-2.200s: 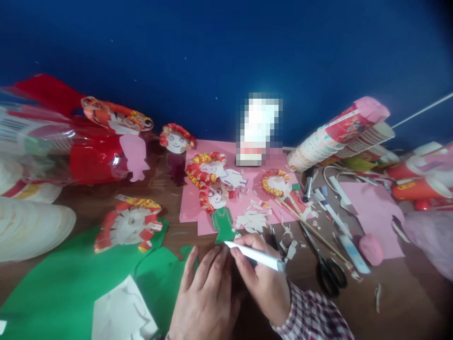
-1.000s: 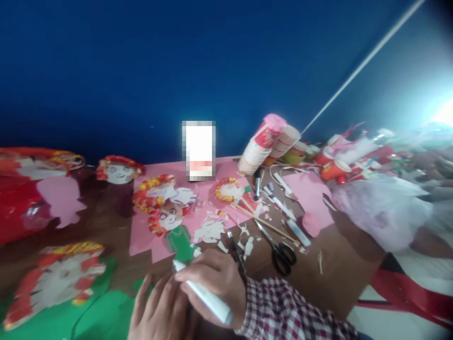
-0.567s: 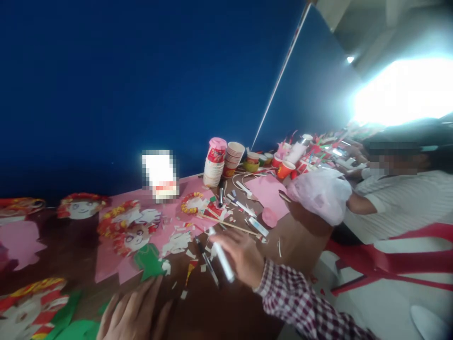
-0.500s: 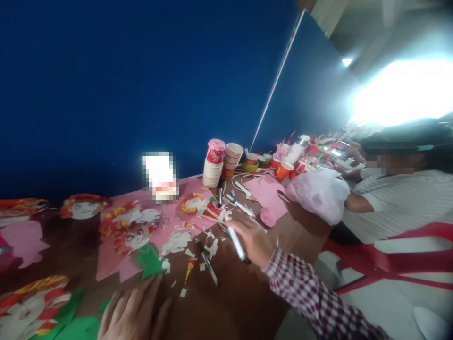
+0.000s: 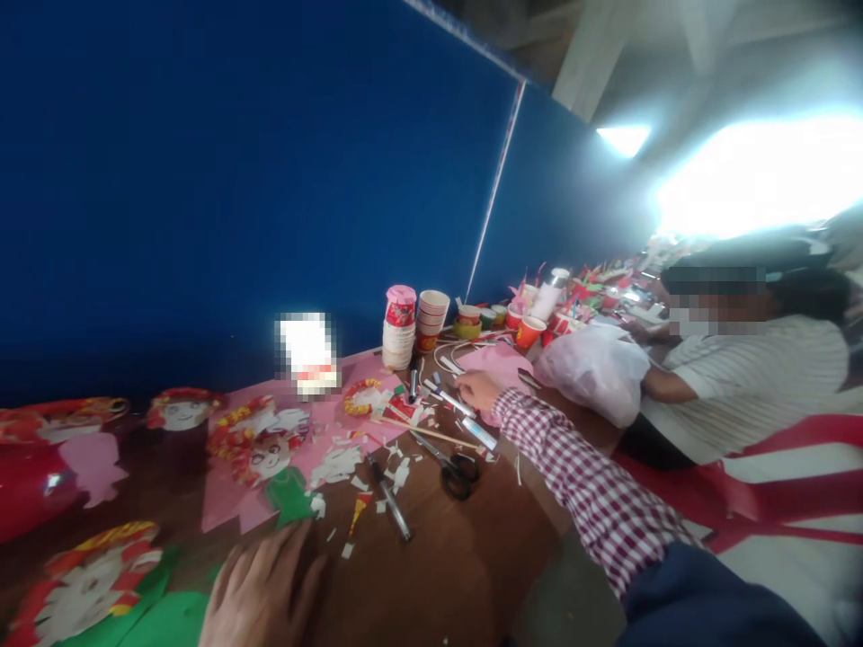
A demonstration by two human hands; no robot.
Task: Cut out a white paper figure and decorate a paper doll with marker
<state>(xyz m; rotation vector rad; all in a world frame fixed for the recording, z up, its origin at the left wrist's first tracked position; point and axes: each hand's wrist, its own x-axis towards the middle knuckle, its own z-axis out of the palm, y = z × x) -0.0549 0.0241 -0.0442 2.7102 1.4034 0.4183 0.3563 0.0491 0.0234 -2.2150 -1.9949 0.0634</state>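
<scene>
My left hand [image 5: 260,584] lies on the brown table at the lower left, holding nothing, its fingers stretched out. Close beside it are green paper [image 5: 162,620] and a cut-out paper face [image 5: 94,584]. Farther off, my right hand [image 5: 478,391], in a checked sleeve, is down among pens near a pink paper sheet [image 5: 495,359]. Its fingers are curled together, and what they hold, if anything, is hidden. A white tube-like item with a blue label [image 5: 480,432] lies just below that hand. Black-handled scissors [image 5: 458,474], a thin wooden stick [image 5: 431,433] and a black-and-clear pen [image 5: 389,499] lie nearer me.
Stacked paper cups [image 5: 399,332] stand by the blue wall [image 5: 235,180]. White paper scraps [image 5: 337,463] and decorated faces [image 5: 270,458] cover the pink sheet at left. A plastic bag [image 5: 597,368] sits at right, next to a seated person [image 5: 761,359] and red-and-white chairs [image 5: 761,485].
My right hand has moved away from me, toward the pens; the white marker it held no longer shows in it. The scissors are now uncovered. My left hand stays on the table.
</scene>
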